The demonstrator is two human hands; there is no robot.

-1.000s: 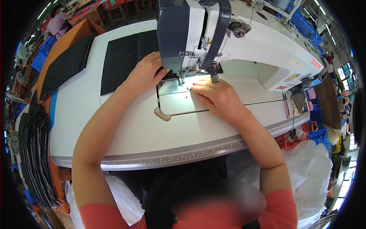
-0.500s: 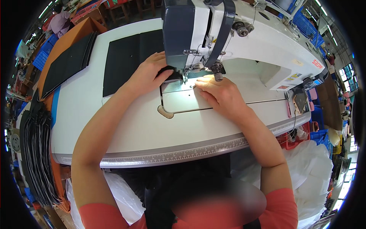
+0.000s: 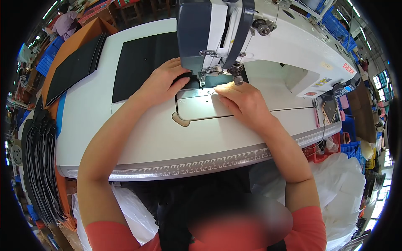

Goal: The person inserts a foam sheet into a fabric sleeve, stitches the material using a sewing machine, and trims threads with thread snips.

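Note:
A panel of black fabric [image 3: 138, 62] lies on the sewing machine's white table, passing under the machine head and presser foot [image 3: 202, 79]. My left hand [image 3: 165, 81] rests on the panel left of the foot, its thumb apart from the fingers; the fingertips are partly hidden behind the machine head. On the other side, my right hand [image 3: 245, 100] has its fingers together at the fabric's near edge, just right of the foot. The needle plate [image 3: 203, 106] shows between the hands. A sewing machine [image 3: 293, 54] arches over the work.
Folded black panels [image 3: 77, 69] lie on an orange cover at the left, and a stack of black pieces [image 3: 39, 167] hangs below. A ruler strip [image 3: 188, 169] runs along the table's front edge. A phone [image 3: 329, 108] sits at the right. Another person [image 3: 65, 25] is far left.
The fabric beside my left thumb, bunched before, now lies flatter. The bright glare by the needle has faded. Both hands stay nearly in place, and the view has shifted slightly.

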